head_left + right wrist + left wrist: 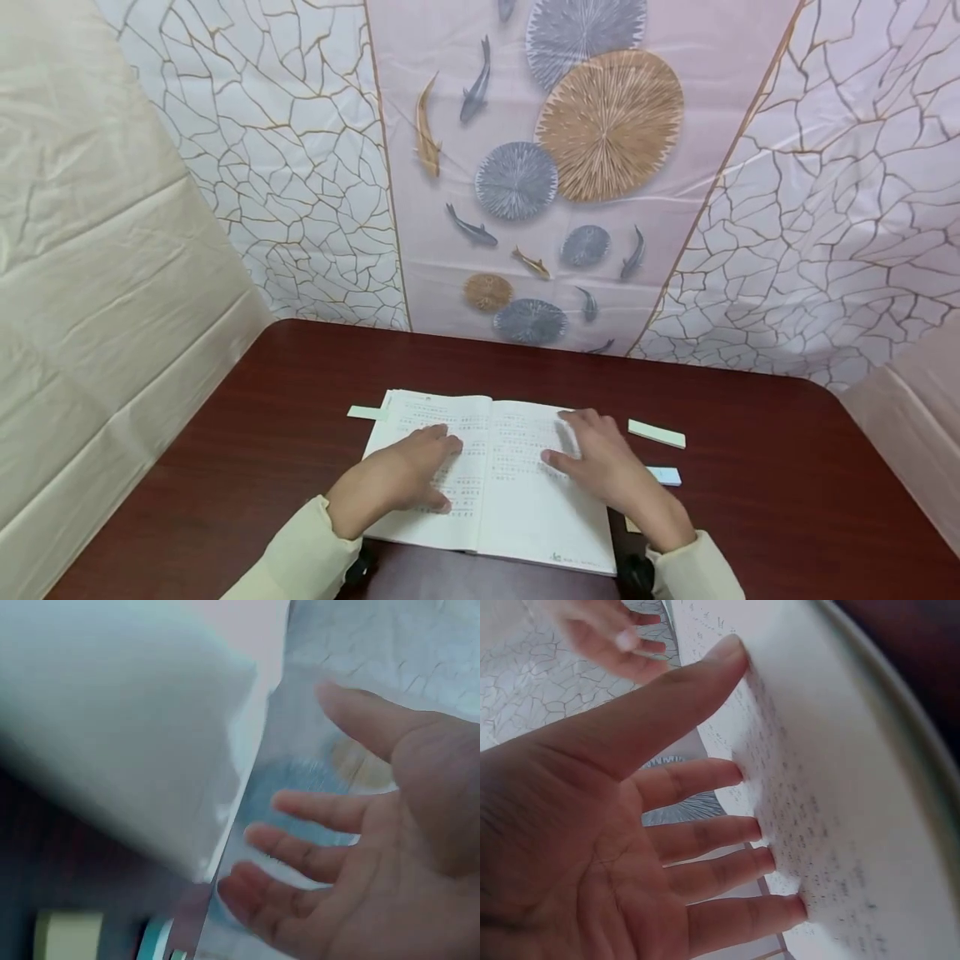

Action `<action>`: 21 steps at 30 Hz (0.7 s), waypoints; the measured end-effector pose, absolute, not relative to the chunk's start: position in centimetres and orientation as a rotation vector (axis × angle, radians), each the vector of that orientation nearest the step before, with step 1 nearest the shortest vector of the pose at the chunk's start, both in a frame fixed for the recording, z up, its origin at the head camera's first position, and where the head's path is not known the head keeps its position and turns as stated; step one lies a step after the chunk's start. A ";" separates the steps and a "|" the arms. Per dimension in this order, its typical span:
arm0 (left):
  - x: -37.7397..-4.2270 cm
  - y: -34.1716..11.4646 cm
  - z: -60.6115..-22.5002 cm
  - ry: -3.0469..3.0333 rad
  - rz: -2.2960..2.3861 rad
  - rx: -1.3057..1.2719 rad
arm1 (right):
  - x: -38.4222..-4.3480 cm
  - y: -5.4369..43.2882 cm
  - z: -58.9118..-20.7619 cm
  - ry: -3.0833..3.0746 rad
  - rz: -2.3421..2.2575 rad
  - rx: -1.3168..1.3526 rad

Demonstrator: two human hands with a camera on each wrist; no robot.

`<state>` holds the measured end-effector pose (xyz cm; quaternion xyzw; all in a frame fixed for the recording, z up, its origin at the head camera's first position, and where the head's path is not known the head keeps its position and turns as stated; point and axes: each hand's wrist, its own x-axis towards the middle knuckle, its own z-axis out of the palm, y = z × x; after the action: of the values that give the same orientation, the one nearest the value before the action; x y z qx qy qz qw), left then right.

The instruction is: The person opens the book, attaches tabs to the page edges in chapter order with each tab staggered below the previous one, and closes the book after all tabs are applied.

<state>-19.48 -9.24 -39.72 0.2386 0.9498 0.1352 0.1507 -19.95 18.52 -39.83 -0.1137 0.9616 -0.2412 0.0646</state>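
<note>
An open book (547, 517) with printed text lies on the dark red-brown table. Spread over its left page is my left hand (408, 475); in the left wrist view the fingertips and thumb of that left hand (607, 847) touch the paper, fingers nearly straight. My right hand (603, 458) is above the outer part of the right page, thumb and fingers apart. The right wrist view shows this right hand (375, 840) holding nothing, a little away from the book (150, 735). A pale green strip (366, 412) sticks out from the book's left edge.
Right of the book lie a pale green sticky-note pad (657, 433) and a light blue pad (664, 476). A yellowish pad (632, 526) is partly hidden by the right forearm. Patterned cloth (525, 250) hangs behind the table (787, 483).
</note>
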 end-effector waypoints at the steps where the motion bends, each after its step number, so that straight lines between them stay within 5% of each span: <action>1: -19.5 -9.4 -39.8 2.724 0.402 0.675 | -20.2 19.0 -39.9 2.900 -0.669 -0.301; 21: -19.4 -9.7 -40.1 2.684 0.495 0.584 | -20.8 20.3 -41.7 2.847 -0.469 -0.181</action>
<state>-19.40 -9.74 -40.09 0.2060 0.9469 0.1746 0.1746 -20.80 20.27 -41.66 -0.0622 0.9770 -0.1608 0.1252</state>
